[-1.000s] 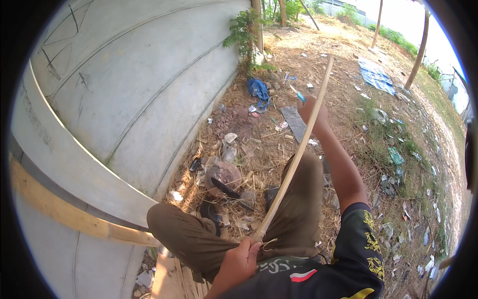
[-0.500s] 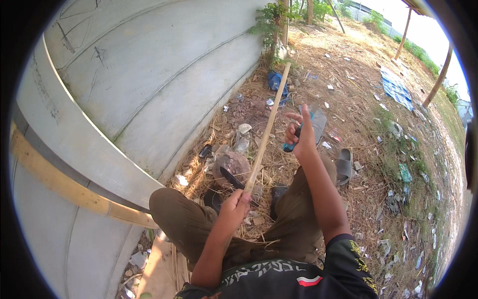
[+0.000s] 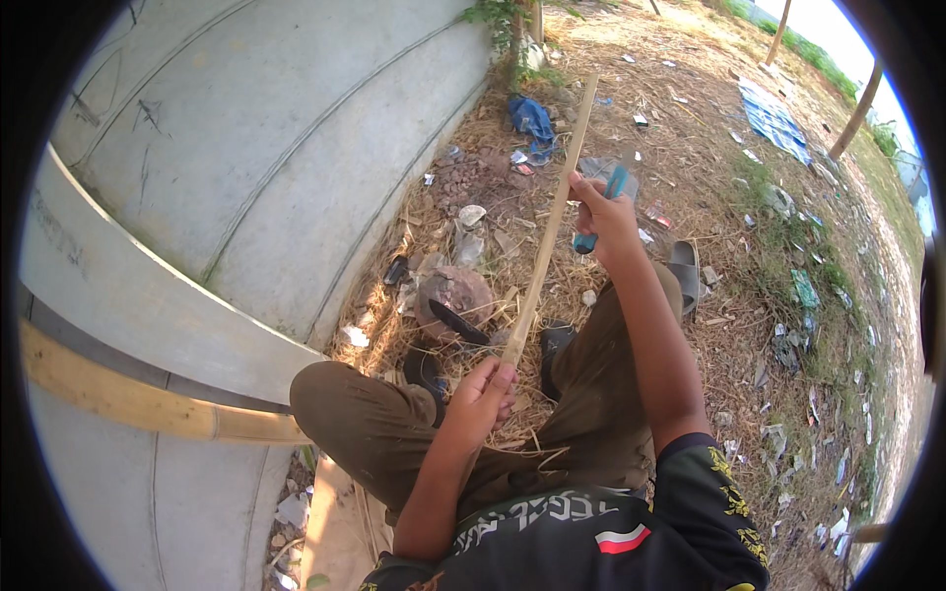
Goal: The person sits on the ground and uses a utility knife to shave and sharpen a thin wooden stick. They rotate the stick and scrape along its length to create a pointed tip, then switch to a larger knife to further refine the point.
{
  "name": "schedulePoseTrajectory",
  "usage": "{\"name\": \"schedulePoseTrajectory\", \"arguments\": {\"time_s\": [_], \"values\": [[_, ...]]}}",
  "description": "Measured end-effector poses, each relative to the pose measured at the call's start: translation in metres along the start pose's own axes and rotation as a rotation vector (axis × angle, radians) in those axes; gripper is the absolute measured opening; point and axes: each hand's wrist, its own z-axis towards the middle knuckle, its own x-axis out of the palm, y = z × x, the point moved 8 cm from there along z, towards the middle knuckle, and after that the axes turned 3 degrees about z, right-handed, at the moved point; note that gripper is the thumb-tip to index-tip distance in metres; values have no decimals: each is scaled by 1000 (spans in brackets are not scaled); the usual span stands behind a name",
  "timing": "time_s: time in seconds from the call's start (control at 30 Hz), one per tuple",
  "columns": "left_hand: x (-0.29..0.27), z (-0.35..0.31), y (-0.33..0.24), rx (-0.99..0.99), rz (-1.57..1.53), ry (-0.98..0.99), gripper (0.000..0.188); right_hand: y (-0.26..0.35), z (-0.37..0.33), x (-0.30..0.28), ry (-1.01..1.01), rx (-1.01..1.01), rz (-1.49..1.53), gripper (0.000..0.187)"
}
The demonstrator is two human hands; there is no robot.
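Looks to be at a steadying step: holding the strip out at a slant from the left hand, with the knife carried in the right hand just beside it. Seems to call, for any cut, for a firm left grip and a turn of the right wrist to set the blade against the strip.

On the left, pinching the strip's near end between thumb and bent fingers, low over the lap, forearm slanting inward. On the right, curled about the knife's teal handle, blade pointing up past the knuckles; foremost fingertips touching the strip's right edge or just short of it, cannot tell which. Reaching well farther forward with the right arm than with the left, elbow only slightly bent.

Beyond the left fingers, on the ground, a round block. Right of the right fingers and nearer the body, a grey sandal; ahead of them and leftward, a blue bag.
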Motion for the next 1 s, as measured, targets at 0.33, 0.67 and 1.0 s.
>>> {"name": "schedulePoseTrajectory", "arguments": {"time_s": [0.33,0.67,1.0], "values": [[-17,-1,-3,25,-52,-98,26,2,7,-42,-191,-36,-226,16],[-51,15,4,117,184,-249,26,-37,-63,70,410,-342,-1347,27],[-75,23,4,94,39,-336,28,-103,-112,112,709,-430,-1590,12]]}}
